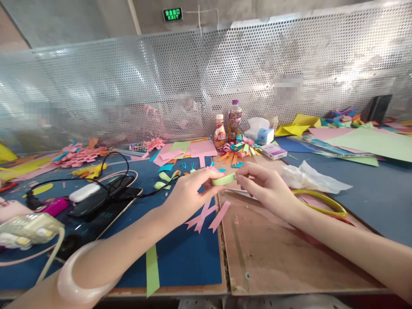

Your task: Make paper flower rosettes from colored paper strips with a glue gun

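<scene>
A light green paper strip [224,180] is stretched between my two hands above the seam of the tables. My left hand [196,186] pinches its left end between thumb and fingers. The fingertips of my right hand [262,184] close on its right end. Under my left hand lie pink paper strips [203,216] with notched ends. Another green strip [152,270] hangs over the table's front edge. Close behind my hands are a green paper bow [167,179] and a many-coloured paper flower [246,146].
Phones [103,201] and black cables lie at left, near a plug block [30,229]. Yellow scissors handles [322,201] and crumpled tissue [313,178] are at right. Two bottles [219,132] stand at the back before a perforated metal screen [206,73].
</scene>
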A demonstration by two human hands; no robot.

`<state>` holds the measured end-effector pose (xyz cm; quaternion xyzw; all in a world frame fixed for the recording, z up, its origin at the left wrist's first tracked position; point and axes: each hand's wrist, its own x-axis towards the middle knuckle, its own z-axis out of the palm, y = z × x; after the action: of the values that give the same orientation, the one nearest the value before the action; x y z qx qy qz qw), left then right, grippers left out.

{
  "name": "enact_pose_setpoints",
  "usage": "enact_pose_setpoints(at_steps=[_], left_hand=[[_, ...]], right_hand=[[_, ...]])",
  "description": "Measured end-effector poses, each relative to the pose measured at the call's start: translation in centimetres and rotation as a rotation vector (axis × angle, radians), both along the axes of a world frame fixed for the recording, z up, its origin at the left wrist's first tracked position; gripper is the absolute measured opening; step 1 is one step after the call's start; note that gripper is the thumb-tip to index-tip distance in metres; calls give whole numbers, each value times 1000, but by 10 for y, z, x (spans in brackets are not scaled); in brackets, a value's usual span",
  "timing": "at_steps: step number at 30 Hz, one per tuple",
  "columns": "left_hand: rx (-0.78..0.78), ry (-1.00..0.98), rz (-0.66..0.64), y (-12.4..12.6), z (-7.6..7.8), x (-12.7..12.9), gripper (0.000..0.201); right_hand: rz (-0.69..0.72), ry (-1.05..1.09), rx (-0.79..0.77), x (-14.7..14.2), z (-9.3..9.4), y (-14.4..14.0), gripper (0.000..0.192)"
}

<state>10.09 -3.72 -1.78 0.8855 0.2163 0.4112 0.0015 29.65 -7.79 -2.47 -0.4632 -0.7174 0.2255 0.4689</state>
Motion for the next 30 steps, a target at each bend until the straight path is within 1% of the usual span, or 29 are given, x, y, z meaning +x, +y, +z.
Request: enact_pose_setpoints(at_steps=[7,14,19,30], left_hand=[[75,14,-27,0,-1,-1,17],[69,26,-15,-1,-1,-1,16],[78,16,-30,-1,0,0,15],[52,21,-53,-2,0,1,16]], right_hand=[[25,38,-7,0,0,-1,16],[30,72,-14,0,0,-1,17],[39,80,-16,1,-1,-1,16],[44,38,4,3,-3,0,13]])
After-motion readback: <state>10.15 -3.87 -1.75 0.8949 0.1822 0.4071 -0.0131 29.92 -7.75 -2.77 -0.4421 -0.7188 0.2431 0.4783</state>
